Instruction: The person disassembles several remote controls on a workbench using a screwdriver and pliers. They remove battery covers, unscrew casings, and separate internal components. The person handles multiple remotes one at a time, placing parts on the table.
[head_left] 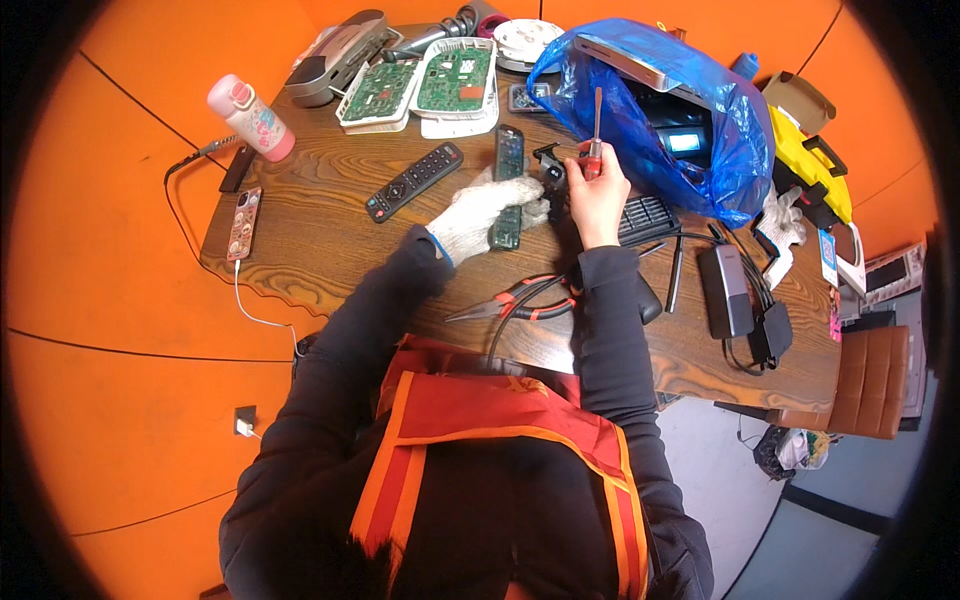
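My left hand point(474, 218), in a white knitted glove, is closed around a long, dark remote control point(508, 165) with a greenish surface. It is held roughly upright in the view, and whether its casing is open I cannot tell. My bare right hand point(600, 205) grips a screwdriver point(595, 160) by its red handle, the metal blade pointing away from me. Between the two hands is a small black part point(550, 165), partly hidden by my fingers. Left of the gloved hand, a second black remote control point(413, 182) lies buttons up on the table.
Red-and-black pliers point(520, 300) lie near the table's front edge. Opened white casings with green circuit boards point(455, 80) stand at the back. To the right are a blue plastic bag point(735, 130) with devices inside and a black adapter point(725, 290) with cables. A pink bottle point(262, 125) and phone point(243, 222) sit left.
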